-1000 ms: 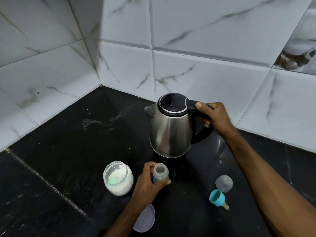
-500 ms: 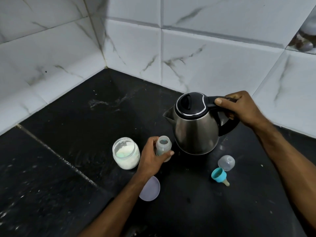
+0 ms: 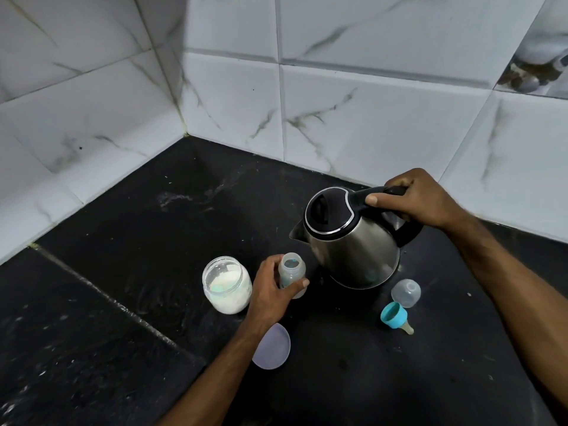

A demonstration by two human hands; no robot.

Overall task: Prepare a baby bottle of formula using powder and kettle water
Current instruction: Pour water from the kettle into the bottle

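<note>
The kettle, right of the frame's centre, is the largest thing here. The right hand has its fingers wrapped round the black handle and tips the kettle so its spout points down-left toward the open bottle. No water can be seen leaving the spout, so the pour looks about to begin rather than under way.

Left of centre stands the open powder jar, partly filled with white powder, with what looks like a pale green scoop lying in it. Its lid lies on the black counter below, at lower centre.

The bottle stands upright just below the spout, its mouth uncovered, with the left hand curled round its side to steady it. Whether powder or water is already inside I cannot tell.

At lower right lie the clear cap and, just below it, the teal ring with its teat, both off the bottle. I judge that pouring, closing and shaking are still to come.

No brand, label or writing can be read on anything.
</note>
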